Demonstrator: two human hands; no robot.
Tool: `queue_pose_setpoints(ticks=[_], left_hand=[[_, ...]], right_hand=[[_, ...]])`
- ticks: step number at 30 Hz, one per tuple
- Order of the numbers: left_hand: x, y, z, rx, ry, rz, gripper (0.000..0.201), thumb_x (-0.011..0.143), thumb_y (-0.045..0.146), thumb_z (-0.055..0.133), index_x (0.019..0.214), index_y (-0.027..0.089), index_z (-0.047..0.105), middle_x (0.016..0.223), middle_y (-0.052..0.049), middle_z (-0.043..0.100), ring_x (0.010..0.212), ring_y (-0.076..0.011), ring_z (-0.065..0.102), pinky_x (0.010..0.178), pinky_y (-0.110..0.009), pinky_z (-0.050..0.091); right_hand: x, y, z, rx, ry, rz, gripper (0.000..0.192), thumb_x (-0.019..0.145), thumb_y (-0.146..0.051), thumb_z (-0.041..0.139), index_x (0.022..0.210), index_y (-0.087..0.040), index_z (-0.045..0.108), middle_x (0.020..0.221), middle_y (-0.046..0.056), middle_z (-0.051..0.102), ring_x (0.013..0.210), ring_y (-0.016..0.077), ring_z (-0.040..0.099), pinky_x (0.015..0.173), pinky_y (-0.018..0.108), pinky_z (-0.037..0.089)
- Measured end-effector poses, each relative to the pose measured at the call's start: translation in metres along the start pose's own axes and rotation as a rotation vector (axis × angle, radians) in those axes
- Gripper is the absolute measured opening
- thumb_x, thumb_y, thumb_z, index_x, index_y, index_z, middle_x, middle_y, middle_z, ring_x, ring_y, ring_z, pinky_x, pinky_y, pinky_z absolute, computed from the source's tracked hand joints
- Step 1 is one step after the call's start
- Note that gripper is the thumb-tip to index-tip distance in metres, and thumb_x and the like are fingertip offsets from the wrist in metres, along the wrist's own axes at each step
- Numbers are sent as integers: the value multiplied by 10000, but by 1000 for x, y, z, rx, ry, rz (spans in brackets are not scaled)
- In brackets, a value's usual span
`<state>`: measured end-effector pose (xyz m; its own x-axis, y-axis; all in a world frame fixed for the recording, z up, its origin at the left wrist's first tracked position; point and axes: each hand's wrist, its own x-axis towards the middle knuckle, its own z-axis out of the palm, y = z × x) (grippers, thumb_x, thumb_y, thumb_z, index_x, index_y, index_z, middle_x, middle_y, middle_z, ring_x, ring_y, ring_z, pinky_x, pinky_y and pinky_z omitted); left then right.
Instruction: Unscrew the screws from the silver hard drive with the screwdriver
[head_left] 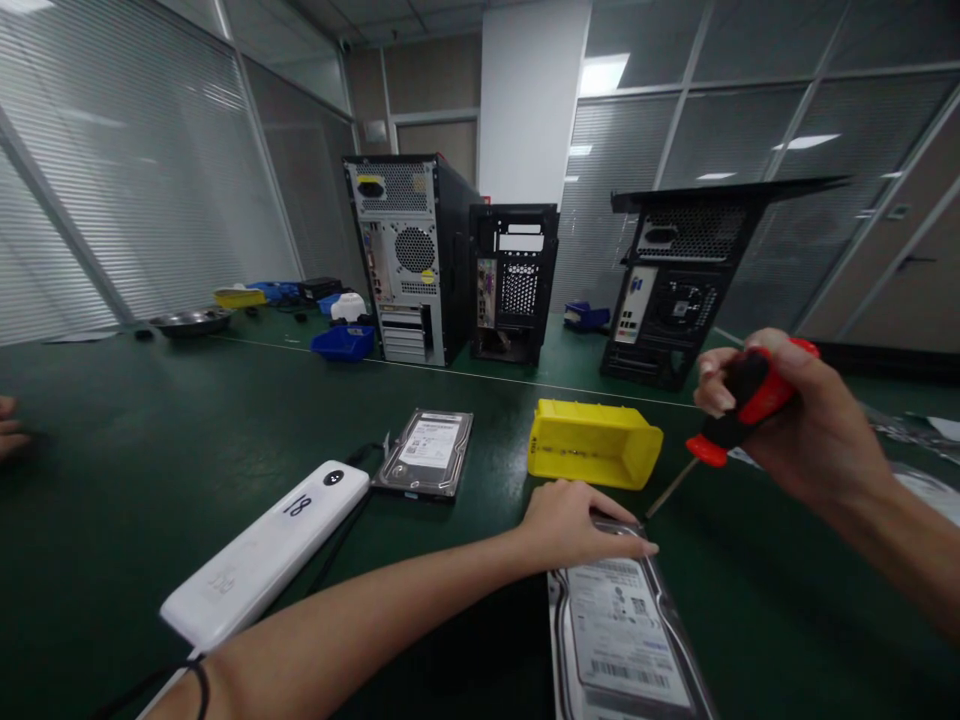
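Observation:
A silver hard drive [630, 640] with a printed white label lies close to me, its near end cut off by the bottom of the view. Across its far end stretches my left hand [574, 530], thumb and fingers gripping its two sides. My right hand [814, 430] is closed round the red and black handle of a screwdriver [739, 405]. The shaft slants down to the left, and its tip is at the drive's far right corner; whether it sits in a screw I cannot tell. Just beyond is a yellow bin [592, 440] lying on its side, with tiny bits inside.
Another hard drive [427, 453] and a white power bank [266, 550] with a black cable lie left. Computer cases [409, 260] stand at the back; a tilted case [667, 290] is back right. Blue bins [343, 342] and a metal bowl [191, 321] sit farther off. Someone's hand [10, 430] shows at left.

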<state>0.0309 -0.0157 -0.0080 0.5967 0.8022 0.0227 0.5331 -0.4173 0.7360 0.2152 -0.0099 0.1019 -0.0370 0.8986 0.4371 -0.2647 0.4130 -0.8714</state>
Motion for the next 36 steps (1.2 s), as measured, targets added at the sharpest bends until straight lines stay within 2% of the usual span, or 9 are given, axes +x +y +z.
queue_pose_setpoints(ticks=[4, 8, 11, 15, 19, 24, 26, 30, 36], left_hand=[[1, -2, 1, 3, 6, 5, 554, 721, 692, 579, 1068, 277, 696, 1123, -6, 685, 1028, -218, 612, 861, -350, 451], [0, -1, 2, 5, 17, -2, 551, 722, 689, 579, 1066, 275, 699, 1123, -10, 685, 1026, -217, 615, 865, -343, 450], [0, 0, 2, 4, 26, 0, 552, 718, 690, 583, 1059, 273, 703, 1119, -14, 688, 1031, -223, 615, 860, -341, 452], [0, 0, 2, 15, 25, -7, 557, 717, 692, 581, 1063, 274, 703, 1116, -12, 689, 1014, -224, 621, 853, -330, 454], [0, 1, 3, 14, 32, -30, 599, 683, 731, 577, 1051, 277, 711, 1087, -15, 701, 1006, -236, 627, 853, -325, 456], [0, 1, 3, 33, 48, -10, 605, 681, 743, 565, 1039, 280, 715, 1084, -14, 701, 1010, -241, 625, 861, -327, 454], [0, 1, 2, 27, 42, -8, 599, 686, 736, 567, 1043, 278, 713, 1088, -17, 698, 1011, -242, 623, 856, -330, 456], [0, 0, 3, 18, 41, -10, 586, 693, 723, 573, 1041, 273, 714, 1087, -22, 699, 1004, -233, 628, 862, -329, 453], [0, 1, 1, 18, 25, -5, 585, 701, 719, 568, 1062, 279, 703, 1104, -12, 694, 1017, -228, 626, 862, -332, 453]], right_hand=[[0, -2, 1, 29, -125, -8, 128, 791, -338, 618, 761, -233, 550, 518, -38, 498, 395, 80, 374, 393, 202, 322], [-2, -4, 2, 73, -149, 9, 250, 836, -438, 508, 760, -213, 586, 569, -10, 471, 456, 95, 396, 433, 228, 350], [-4, -5, 4, 91, -149, 4, 316, 862, -425, 418, 793, -195, 625, 622, 24, 490, 519, 118, 435, 472, 251, 393], [-6, -4, 3, 55, -108, 31, 281, 853, -435, 489, 809, -201, 638, 711, 25, 534, 573, 117, 500, 544, 255, 463], [-3, 0, 0, 10, 7, 31, 237, 731, -421, 672, 757, -192, 617, 814, 7, 571, 579, 93, 532, 531, 218, 477], [0, 3, -2, 43, -38, -12, 174, 781, -304, 641, 708, -214, 512, 624, -28, 526, 405, 62, 399, 382, 188, 332], [0, 3, -3, 72, -88, -11, 174, 811, -369, 606, 746, -222, 537, 601, -33, 483, 391, 60, 370, 370, 194, 294], [-3, -1, -2, 109, -98, -1, 421, 845, -574, 426, 758, -203, 603, 712, 8, 480, 447, 78, 428, 404, 232, 348], [-5, -3, 3, 98, 11, 79, 329, 848, -487, 501, 778, -198, 641, 824, 24, 507, 604, 104, 515, 564, 243, 490]])
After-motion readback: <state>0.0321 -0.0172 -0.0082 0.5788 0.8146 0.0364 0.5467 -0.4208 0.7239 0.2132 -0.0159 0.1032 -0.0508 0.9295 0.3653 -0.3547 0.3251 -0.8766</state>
